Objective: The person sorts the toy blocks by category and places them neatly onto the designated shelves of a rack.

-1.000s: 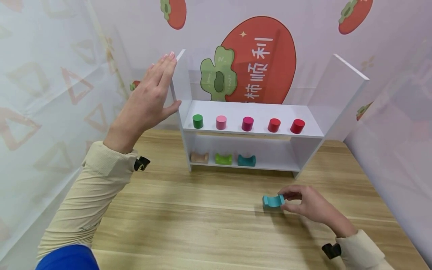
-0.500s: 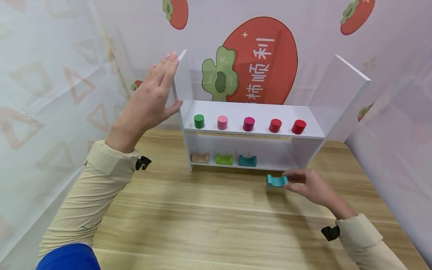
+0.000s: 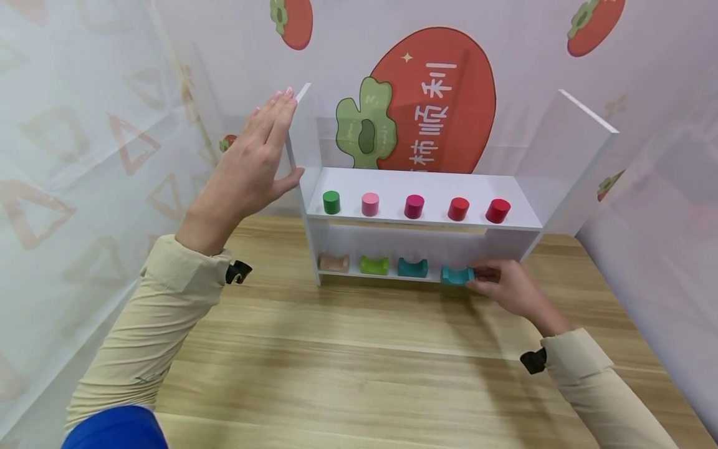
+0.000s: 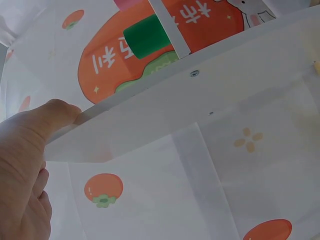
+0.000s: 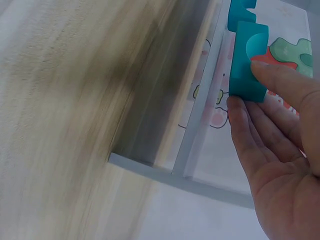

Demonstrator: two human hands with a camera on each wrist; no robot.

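A wooden table [image 3: 359,374] lies under both hands, and on it stands a white shelf [image 3: 572,156], between them. The left hand [image 3: 249,168] is raised with its fingers straight and together, flat against the outer face of the shelf's left side panel, the thumb hooked on the panel's front edge; the left wrist view shows that thumb touching the panel's edge. The right hand [image 3: 505,287] is low at the lower shelf board, just inside the shelf's right side panel, and pinches a turquoise block [image 3: 455,275] between thumb and fingertips. The block sits at the front of the lower board, at the hand's fingertips. Beyond it, away from the right hand, stand a teal block [image 3: 412,267], a green block [image 3: 374,265] and a tan block [image 3: 333,262]. Above that hand five cylinders [image 3: 414,206] stand on the upper board.
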